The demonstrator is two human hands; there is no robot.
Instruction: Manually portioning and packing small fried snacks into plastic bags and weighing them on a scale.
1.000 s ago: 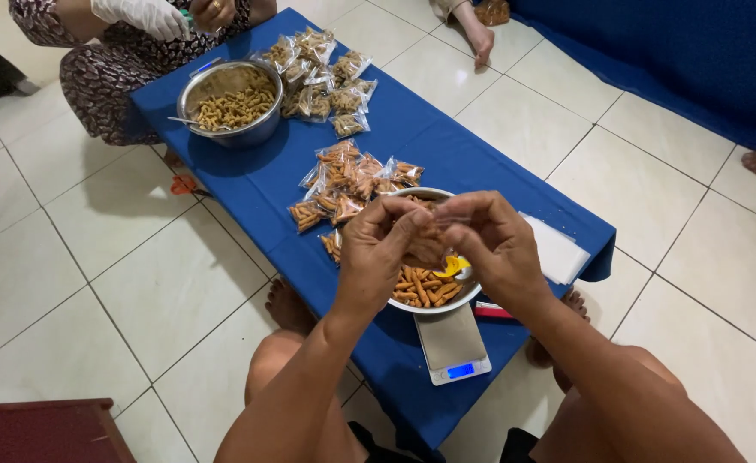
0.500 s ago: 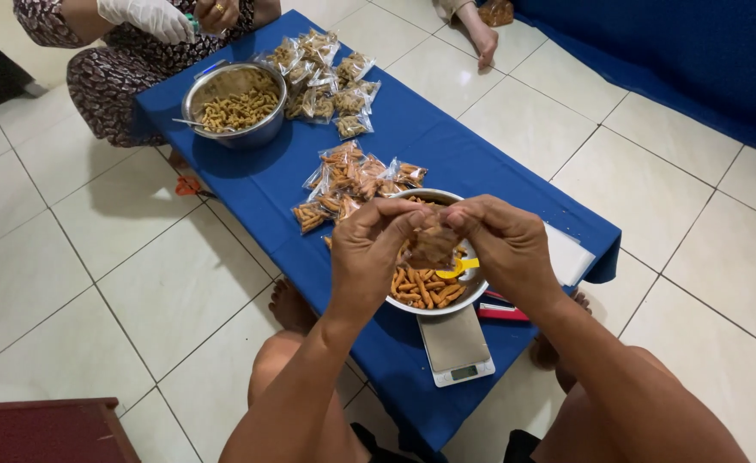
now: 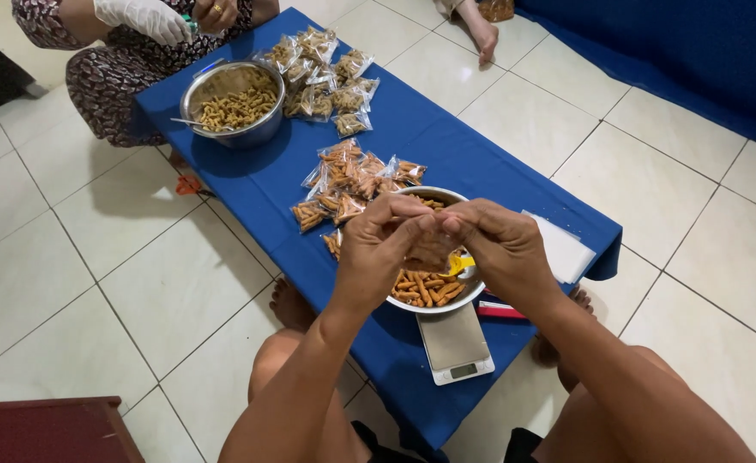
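- Above the bowl [image 3: 472, 296], the left hand [image 3: 382, 249] and right hand [image 3: 502, 253] pinch a small clear bag [image 3: 429, 251] of snacks between their fingertips.
- A firm, even grip on the bag's mouth, kept over the bowl, likely prevents spills.

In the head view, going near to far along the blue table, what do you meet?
Kitchen scale → the person's left hand and right hand over the near bowl of snack sticks → near pile of filled bags → far pile of bags.
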